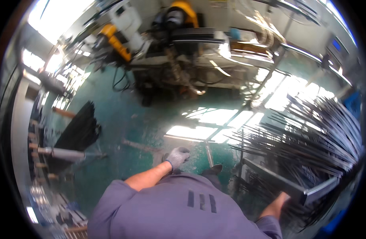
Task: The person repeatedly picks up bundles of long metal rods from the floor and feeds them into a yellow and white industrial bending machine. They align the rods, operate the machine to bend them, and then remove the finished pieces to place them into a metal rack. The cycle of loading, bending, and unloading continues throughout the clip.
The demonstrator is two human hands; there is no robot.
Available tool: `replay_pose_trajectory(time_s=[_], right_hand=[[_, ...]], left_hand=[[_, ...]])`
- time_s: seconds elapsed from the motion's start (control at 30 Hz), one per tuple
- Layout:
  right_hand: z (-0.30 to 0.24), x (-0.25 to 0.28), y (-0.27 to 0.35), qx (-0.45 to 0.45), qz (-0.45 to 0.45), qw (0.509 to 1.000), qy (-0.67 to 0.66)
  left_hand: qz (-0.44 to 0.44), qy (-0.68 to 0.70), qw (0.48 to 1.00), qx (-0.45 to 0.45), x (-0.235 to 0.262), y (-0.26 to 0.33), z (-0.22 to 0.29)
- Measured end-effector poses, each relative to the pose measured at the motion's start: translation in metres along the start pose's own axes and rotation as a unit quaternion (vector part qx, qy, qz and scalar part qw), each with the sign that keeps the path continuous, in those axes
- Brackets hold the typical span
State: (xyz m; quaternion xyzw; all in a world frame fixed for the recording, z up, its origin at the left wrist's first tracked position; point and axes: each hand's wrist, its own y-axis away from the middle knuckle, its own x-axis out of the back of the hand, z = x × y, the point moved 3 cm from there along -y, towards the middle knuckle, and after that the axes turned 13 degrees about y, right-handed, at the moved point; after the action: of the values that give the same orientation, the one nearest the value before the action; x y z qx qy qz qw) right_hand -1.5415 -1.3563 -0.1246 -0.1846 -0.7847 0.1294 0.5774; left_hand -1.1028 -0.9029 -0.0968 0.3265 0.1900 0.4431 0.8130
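My left hand (178,157), in a grey knitted glove, hangs in front of my body over the green floor. Its fingers are curled in, and nothing shows in them. On the right, my bare right forearm (275,207) reaches in beside a metal rack (270,174). The right hand itself is hidden behind the rack's edge, so its fingers and any hold do not show. Long, thin dark metal strips (306,137) lie in a loose, fanned bundle on that rack, their ends sticking out toward the middle.
Ahead stands a machine bench (214,73) with yellow-and-black machine parts (183,14) above it. Another bundle of dark strips (77,129) rests on a stand at left. Bright sunlight patches fall on the green floor (123,103). My shoe (216,169) shows below.
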Motion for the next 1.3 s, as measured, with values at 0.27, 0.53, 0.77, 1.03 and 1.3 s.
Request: replay_pose_trajectory(time_s=[0.27, 0.53, 0.77, 1.03, 1.3], right_hand=[[-0.182, -0.055, 0.346, 0.044, -0.553, 0.827, 0.089], [-0.366, -0.11, 0.341, 0.16, -0.565, 0.8, 0.124], [-0.515, -0.115, 0.437, 0.22, -0.627, 0.741, 0.099], [-0.72, -0.107, 0.657, 0.532, -0.611, 0.57, 0.133], [-0.903, 0.033, 0.91, 0.751, -0.514, 0.415, -0.016]], left_hand=[[0.078, -0.001, 0.993, -0.094, 0.138, 0.01, -0.018], [0.296, -0.075, 0.94, -0.15, 0.351, 0.038, -0.071], [0.476, 0.167, 0.86, -0.076, 0.464, 0.038, -0.178], [0.423, 0.088, 0.902, -0.006, 0.484, 0.061, -0.121], [0.56, 0.231, 0.796, 0.007, 0.565, 0.077, -0.094]])
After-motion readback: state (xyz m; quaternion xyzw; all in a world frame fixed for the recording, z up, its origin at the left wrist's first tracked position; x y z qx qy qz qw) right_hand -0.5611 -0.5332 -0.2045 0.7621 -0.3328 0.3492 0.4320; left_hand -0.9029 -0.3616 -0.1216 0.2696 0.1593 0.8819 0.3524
